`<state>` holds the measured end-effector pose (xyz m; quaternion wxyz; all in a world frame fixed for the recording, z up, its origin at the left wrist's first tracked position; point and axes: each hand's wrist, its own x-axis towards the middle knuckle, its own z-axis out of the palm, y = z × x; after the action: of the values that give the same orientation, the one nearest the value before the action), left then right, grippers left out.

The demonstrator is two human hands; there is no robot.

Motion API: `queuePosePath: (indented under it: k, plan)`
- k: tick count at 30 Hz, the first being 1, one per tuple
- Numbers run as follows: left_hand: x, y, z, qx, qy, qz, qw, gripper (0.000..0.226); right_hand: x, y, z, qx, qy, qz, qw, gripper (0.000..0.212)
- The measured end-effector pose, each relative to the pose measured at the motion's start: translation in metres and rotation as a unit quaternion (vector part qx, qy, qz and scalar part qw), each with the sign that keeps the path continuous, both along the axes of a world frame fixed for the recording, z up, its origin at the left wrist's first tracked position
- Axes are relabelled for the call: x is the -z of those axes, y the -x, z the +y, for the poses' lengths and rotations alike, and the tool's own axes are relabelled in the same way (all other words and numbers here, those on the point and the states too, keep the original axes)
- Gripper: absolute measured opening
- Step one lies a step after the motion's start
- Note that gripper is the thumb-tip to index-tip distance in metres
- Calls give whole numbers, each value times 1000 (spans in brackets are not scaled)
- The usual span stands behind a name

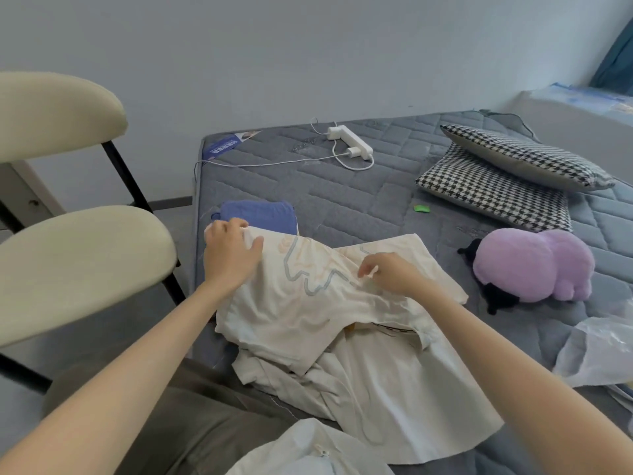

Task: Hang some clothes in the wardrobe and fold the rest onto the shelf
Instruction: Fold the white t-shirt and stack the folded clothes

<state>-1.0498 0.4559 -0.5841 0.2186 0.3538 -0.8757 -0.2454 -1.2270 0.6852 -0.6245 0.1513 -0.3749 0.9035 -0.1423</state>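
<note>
A cream T-shirt with a pale blue and orange print lies partly folded on the grey mattress. My left hand grips its far left edge. My right hand pinches the cloth near the shirt's middle. Under the shirt lies a second white garment, spread toward the near edge of the mattress. A folded blue garment sits just beyond my left hand. Another pale garment shows at the bottom edge of the view.
Two cream padded chairs stand close on the left. On the mattress are two houndstooth pillows, a purple plush toy, a white power strip with cables, and a clear plastic bag at the right.
</note>
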Motion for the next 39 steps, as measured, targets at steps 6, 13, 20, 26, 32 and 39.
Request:
queuePosePath:
  k: [6,13,20,26,32,39]
  plan:
    - [10,9,-26,-88,-150,-21,985,65,2,-4,-65,-29,146,-18,989,34]
    - [15,22,-32,-78,-124,6,989,44,-3,-4,-131,-49,171,-78,981,38]
    - [31,7,-56,-144,-199,145,958,35,25,1,-149,-54,48,-103,992,43]
    - [38,9,-57,-146,-114,59,981,16,46,17,-132,16,-32,-29,999,38]
    - [27,32,-53,51,205,-104,972,39,51,60,-91,27,-109,19,993,39]
    - [30,50,-64,132,187,-313,922,67,43,108,-53,16,-269,56,961,50]
